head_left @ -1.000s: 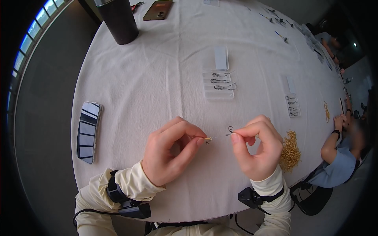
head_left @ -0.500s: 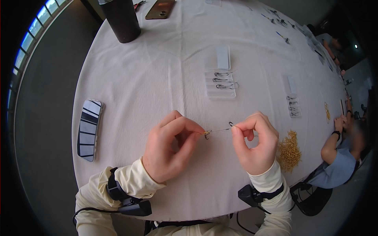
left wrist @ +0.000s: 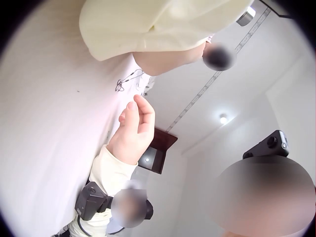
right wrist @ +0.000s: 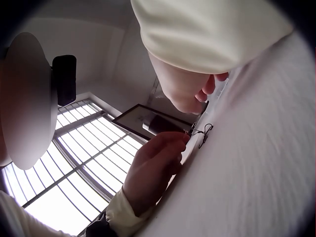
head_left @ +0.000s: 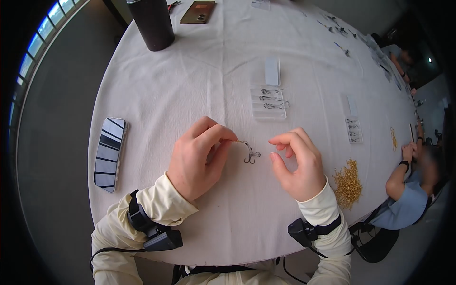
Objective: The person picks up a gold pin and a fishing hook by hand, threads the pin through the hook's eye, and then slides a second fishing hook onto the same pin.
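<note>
My left hand (head_left: 197, 159) pinches the gold end of a small rig between thumb and index finger. Dark hooks (head_left: 250, 157) dangle from it to the right of the fingertips, over the white cloth. In the right wrist view the left hand (right wrist: 155, 168) holds the same hooks (right wrist: 206, 133). My right hand (head_left: 299, 164) is a short way right of the hooks, thumb and fingers apart, with nothing between them. The left wrist view shows the right hand (left wrist: 131, 131) empty and the hooks (left wrist: 121, 84) hanging beyond it.
A clear box (head_left: 269, 114) with dark hooks lies ahead, another box (head_left: 353, 130) to its right. Gold pieces (head_left: 348, 184) are heaped beyond the right hand. A phone (head_left: 110, 154) lies at left; a black tumbler (head_left: 151, 26) and second phone (head_left: 197, 12) stand or lie farther back.
My right hand has let go of the dark hook it pinched and its fingers have spread. The left hand has moved up and slightly left, and the hooks now hang together from it.
</note>
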Motion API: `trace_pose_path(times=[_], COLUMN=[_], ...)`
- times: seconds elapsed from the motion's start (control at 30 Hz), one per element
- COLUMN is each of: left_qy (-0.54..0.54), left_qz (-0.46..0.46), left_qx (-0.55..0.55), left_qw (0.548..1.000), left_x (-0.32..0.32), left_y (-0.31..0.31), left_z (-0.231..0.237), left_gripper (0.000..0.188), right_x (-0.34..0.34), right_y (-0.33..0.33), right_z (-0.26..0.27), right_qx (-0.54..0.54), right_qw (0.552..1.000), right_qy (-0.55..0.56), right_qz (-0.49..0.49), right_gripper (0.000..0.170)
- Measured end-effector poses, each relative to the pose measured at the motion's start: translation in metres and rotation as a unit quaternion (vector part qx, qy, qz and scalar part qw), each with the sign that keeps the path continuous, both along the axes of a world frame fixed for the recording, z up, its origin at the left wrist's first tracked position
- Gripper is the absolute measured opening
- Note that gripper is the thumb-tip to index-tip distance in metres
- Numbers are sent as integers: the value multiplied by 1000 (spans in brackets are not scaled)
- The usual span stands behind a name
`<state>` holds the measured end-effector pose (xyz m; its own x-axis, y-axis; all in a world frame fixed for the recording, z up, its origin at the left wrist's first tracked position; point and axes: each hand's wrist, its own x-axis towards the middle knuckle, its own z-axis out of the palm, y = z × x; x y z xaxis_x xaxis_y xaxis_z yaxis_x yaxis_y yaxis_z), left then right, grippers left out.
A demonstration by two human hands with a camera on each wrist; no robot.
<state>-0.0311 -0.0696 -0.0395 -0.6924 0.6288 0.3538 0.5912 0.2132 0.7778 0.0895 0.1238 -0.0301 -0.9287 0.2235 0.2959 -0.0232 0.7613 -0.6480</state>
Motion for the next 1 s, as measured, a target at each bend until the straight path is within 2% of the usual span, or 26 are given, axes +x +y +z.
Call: trace_pose_path(times=[0.1,0.23,0.4,0.53,0.7,0.83,0.93,1.0], left_qy=[-24,-32,-48,-39,-14,-8,-10,13], left_qz=[5,-1,-32,-43,-64,-64,-54,-45], left_qx=[-16,-10,58,62,63,70,71,73], left_qw=[1000,999,997,996,996,995,996,996], left_x=[0,-2,2,4,9,10,8,6], left_y=[-1,-2,1,0,0,-1,-1,-2], left_z=[6,7,3,5,14,20,27,30], left_gripper=[13,14,13,13,14,15,17,17], right_x=[-3,-7,-13,-15,-16,-14,-12,-10], right_y=[1,-1,-6,-7,-7,-6,-9,-11], right_z=[-5,-6,-6,-1,5,8,8,13], right_qx=[26,28,-12,-35,-137,-125,-108,-23], right_qw=[999,998,997,996,983,984,986,990], right_qy=[21,21,23,30,36,52,102,139], right_qz=[42,52,73,83,117,115,74,29], right_gripper=[30,31,26,23,18,14,12,15])
